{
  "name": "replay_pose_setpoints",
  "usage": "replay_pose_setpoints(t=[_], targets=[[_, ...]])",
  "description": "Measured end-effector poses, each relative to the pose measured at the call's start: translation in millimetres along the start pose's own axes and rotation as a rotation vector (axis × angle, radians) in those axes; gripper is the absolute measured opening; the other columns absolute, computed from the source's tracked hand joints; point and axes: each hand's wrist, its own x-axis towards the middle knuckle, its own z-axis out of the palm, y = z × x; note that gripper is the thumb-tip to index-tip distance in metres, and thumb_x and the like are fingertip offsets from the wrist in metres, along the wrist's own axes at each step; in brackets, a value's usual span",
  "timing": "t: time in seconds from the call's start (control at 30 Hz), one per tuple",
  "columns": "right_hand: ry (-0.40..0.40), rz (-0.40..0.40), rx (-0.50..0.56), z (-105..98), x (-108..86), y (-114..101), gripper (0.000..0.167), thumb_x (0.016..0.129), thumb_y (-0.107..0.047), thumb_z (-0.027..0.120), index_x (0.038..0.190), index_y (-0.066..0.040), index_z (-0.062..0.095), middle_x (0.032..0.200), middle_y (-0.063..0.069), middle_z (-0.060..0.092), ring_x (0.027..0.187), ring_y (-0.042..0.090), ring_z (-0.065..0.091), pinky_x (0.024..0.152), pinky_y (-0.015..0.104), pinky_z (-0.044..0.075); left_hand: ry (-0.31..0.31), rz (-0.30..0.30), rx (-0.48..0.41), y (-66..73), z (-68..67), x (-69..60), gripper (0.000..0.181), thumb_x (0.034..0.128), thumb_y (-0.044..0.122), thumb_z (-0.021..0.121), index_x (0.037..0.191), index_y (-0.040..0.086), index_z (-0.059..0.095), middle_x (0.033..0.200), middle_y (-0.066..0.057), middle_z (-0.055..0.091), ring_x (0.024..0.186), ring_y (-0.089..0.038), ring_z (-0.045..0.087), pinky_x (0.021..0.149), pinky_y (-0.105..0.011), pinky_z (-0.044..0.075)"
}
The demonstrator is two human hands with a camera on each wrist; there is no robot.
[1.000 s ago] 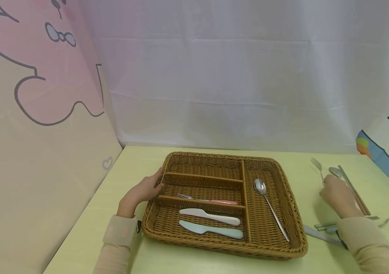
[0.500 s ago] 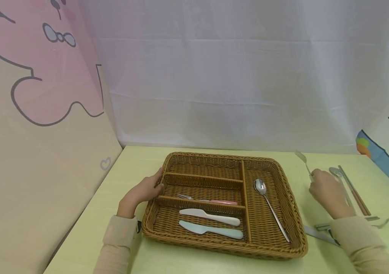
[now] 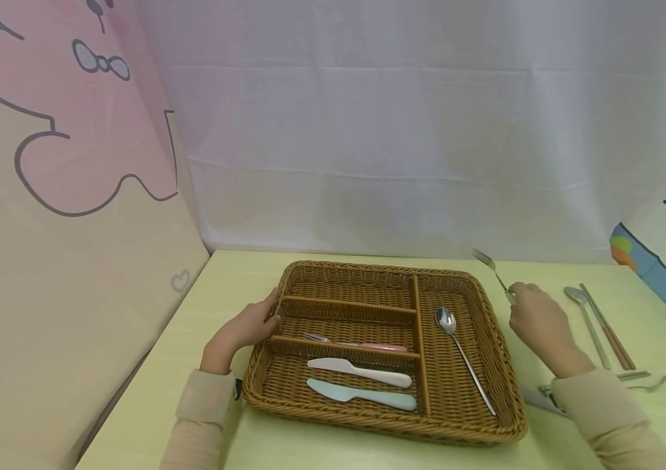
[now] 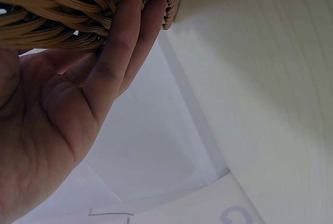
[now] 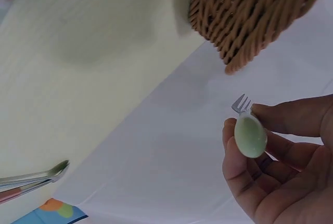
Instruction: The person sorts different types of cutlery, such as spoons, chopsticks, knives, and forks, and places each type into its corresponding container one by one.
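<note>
1. Basket (image 3: 368,423): stands on the counter (image 3: 239,274).
2. Left hand (image 3: 250,323): grips the basket's left rim, thumb over the edge, fingers against the outer wall.
3. Right hand (image 3: 538,320): just beyond the basket's right side, pinching a fork (image 3: 494,271) by its pale green handle; the tines are raised and point away from the person.
4. In the basket's front compartment: a white knife (image 3: 362,373) and a mint knife (image 3: 362,395); in the middle one, a pink-handled fork (image 3: 384,346); in the right one, a long spoon (image 3: 445,320).
5. Right of the basket: another spoon (image 3: 590,326) beside chopsticks (image 3: 610,331).
</note>
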Motion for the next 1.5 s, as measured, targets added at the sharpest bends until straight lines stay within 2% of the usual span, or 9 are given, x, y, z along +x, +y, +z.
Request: replay_pose_setpoints(t=[0.13,0.37,0.7,0.87,1.13,1.43,1.5], targets=[[0.010,-0.021,-0.021,0,0.0,-10,0.030,0.080,0.009,0.046,0.108,0.017,0.052,0.092,0.034,0.054,0.067,0.034,0.056,0.049,0.037,0.044,-0.002,-0.001,0.002,0.7,-0.2,-0.8,0.065,0.0967,0.014,0.042,0.147,0.000,0.003,0.051,0.002,0.035,0.040,-0.009,0.027,0.048,-0.026,0.033],[0.015,-0.054,-0.041,-1,1.2,-28,0.031,0.079,0.009,0.049,0.109,0.016,0.052,0.092,0.031,0.055,0.067,0.029,0.054,0.048,0.034,0.042,-0.004,0.003,-0.001,0.1,-0.5,-1.4,0.065,0.0969,0.014,0.042,0.146,-0.001,0.003,0.050,0.002,0.035,0.040,-0.009,0.027,0.047,-0.026,0.033],[0.052,-0.116,-0.066,-2,1.1,-51,0.034,0.073,0.012,0.052,0.107,0.013,0.055,0.090,0.025,0.057,0.073,0.032,0.056,0.054,0.039,0.047,-0.001,-0.005,0.002,0.1,-0.4,-0.2,0.064,0.0967,0.013,0.042,0.147,0.000,0.004,0.051,0.001,0.037,0.040,-0.009,0.027,0.049,-0.027,0.034],[0.093,-0.169,-0.080,1,2.0,-60,0.029,0.077,0.011,0.050,0.106,0.010,0.057,0.089,0.023,0.058,0.077,0.035,0.057,0.057,0.043,0.048,-0.007,-0.015,0.003,1.0,-1.0,-0.7,0.065,0.0967,0.014,0.042,0.147,0.000,0.003,0.049,0.002,0.035,0.040,-0.009,0.026,0.050,-0.027,0.034],[0.130,-0.242,-0.090,9,3.7,-74,0.035,0.070,0.017,0.054,0.103,0.006,0.060,0.096,0.022,0.060,0.084,0.035,0.059,0.056,0.039,0.049,-0.013,-0.013,0.000,0.9,-1.3,-1.8,0.065,0.0969,0.014,0.042,0.147,0.000,0.003,0.048,0.003,0.035,0.039,-0.009,0.027,0.049,-0.026,0.034],[0.145,-0.311,-0.151,15,6.8,-91,0.030,0.074,0.012,0.059,0.102,0.002,0.062,0.092,0.016,0.062,0.082,0.031,0.059,0.057,0.036,0.049,-0.008,-0.016,0.003,1.3,-1.1,-1.7,0.065,0.0967,0.014,0.042,0.147,0.000,0.003,0.048,0.002,0.034,0.039,-0.010,0.026,0.047,-0.026,0.033],[0.149,-0.333,-0.168,17,7.1,-95,0.030,0.074,0.013,0.058,0.101,0.001,0.062,0.091,0.015,0.062,0.080,0.030,0.059,0.053,0.033,0.046,-0.009,-0.020,0.004,1.0,-1.0,-1.9,0.065,0.0967,0.015,0.042,0.147,0.001,0.003,0.048,0.003,0.035,0.039,-0.010,0.026,0.048,-0.026,0.034]])
